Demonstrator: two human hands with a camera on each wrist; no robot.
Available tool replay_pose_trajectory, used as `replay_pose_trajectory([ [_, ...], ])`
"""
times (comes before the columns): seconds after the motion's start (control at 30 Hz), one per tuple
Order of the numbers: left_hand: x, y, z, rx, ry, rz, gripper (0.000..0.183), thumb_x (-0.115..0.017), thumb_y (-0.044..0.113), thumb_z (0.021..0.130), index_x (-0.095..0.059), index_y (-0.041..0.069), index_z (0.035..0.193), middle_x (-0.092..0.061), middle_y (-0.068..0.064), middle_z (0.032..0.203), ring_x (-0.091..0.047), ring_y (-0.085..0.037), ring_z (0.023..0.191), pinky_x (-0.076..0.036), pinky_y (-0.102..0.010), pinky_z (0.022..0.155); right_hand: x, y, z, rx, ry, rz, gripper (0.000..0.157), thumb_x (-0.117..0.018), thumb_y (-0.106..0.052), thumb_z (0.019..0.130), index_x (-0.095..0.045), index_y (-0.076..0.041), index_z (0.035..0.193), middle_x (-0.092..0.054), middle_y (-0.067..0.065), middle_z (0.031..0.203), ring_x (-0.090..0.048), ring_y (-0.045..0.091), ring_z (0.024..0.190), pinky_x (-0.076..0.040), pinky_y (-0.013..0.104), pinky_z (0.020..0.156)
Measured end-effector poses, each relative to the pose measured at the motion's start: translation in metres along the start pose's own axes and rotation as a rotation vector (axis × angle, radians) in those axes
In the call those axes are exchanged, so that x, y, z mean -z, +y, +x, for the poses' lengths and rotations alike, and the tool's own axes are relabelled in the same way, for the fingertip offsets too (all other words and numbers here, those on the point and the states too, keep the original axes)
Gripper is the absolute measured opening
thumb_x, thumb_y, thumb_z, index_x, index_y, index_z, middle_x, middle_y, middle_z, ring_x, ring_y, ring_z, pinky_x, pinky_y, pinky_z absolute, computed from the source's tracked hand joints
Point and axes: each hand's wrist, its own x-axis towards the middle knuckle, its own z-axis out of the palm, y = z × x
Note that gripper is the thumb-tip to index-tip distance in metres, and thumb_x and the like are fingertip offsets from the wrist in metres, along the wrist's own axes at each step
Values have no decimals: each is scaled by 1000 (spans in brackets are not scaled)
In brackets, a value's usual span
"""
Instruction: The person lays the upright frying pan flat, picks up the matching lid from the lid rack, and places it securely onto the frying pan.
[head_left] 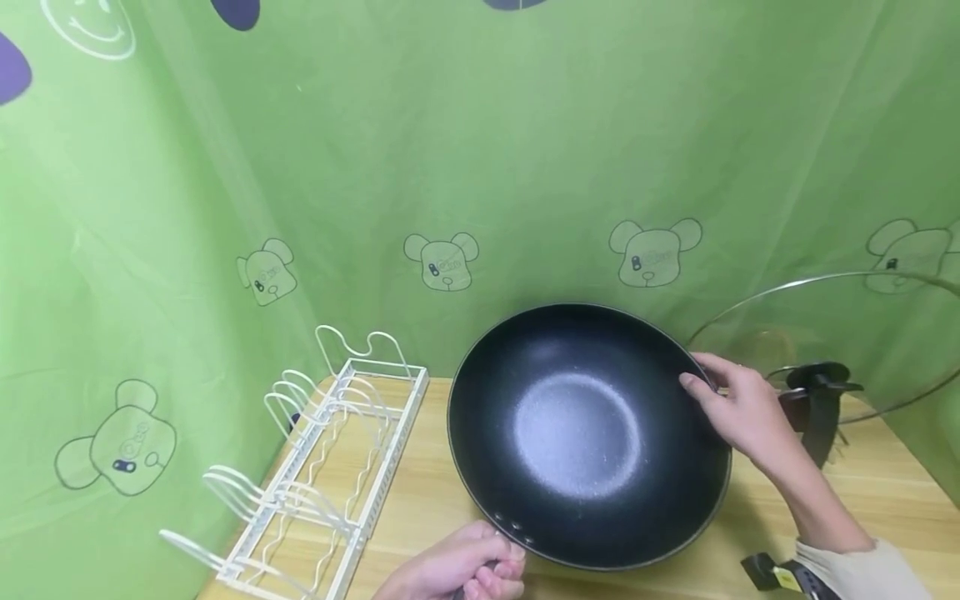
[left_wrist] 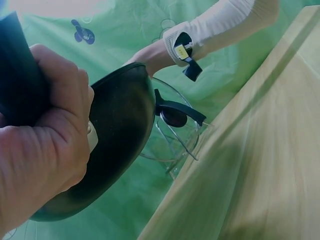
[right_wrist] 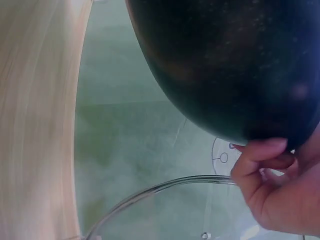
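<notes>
A black wok [head_left: 585,433] is tilted with its inside facing me, raised over the wooden table. My left hand [head_left: 465,568] grips its handle at the near edge; the dark handle [left_wrist: 22,75] shows inside the curled fingers in the left wrist view. On the far right of the rim, my right hand [head_left: 750,412] pinches the edge, thumb inside and fingers behind. From the right wrist view, those fingers [right_wrist: 262,150] press against the wok's dark outer side.
A white wire pot rack [head_left: 397,467] with upright loops stands on the table [head_left: 427,467] to the left. Behind my right hand, a large glass lid [head_left: 817,282] stands upright beside a black curved stand [head_left: 821,425]. Green printed cloth [head_left: 525,167] hangs behind the table.
</notes>
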Motion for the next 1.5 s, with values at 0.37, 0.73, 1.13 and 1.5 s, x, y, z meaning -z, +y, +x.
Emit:
replay_pose_trajectory([
  [0.37,10,0,-7,58,-87,-22,25,-42,18,98,-48,15,73,-36,10,59,-28,0,46,-16,-13,40,0,1,-17,-58,40,184,37,-57,-21,94,-58,1,124,-62,16,91,-57,4,65,-48,21,55],
  [0.73,20,3,-23,-39,-78,229,28,-42,18,101,-51,-6,111,-53,7,74,-45,-4,60,-35,-14,50,12,2,-31,-174,126,230,45,-63,-22,91,-55,4,128,-65,-1,91,-57,-4,70,-47,14,57],
  [1.13,19,10,-59,54,-55,508,33,-50,24,98,-50,17,130,-57,6,89,-57,-7,75,-48,-19,65,17,20,-44,-308,109,380,58,-59,-23,94,-38,6,139,-33,28,143,-38,11,130,-36,7,90],
  [1.5,40,4,-65,-23,-112,647,35,-49,23,98,-44,17,132,-49,8,83,-52,-2,70,-46,-19,59,18,23,-64,-320,203,534,49,-63,-5,89,-46,9,133,-62,-24,88,-58,-9,80,-49,10,65],
])
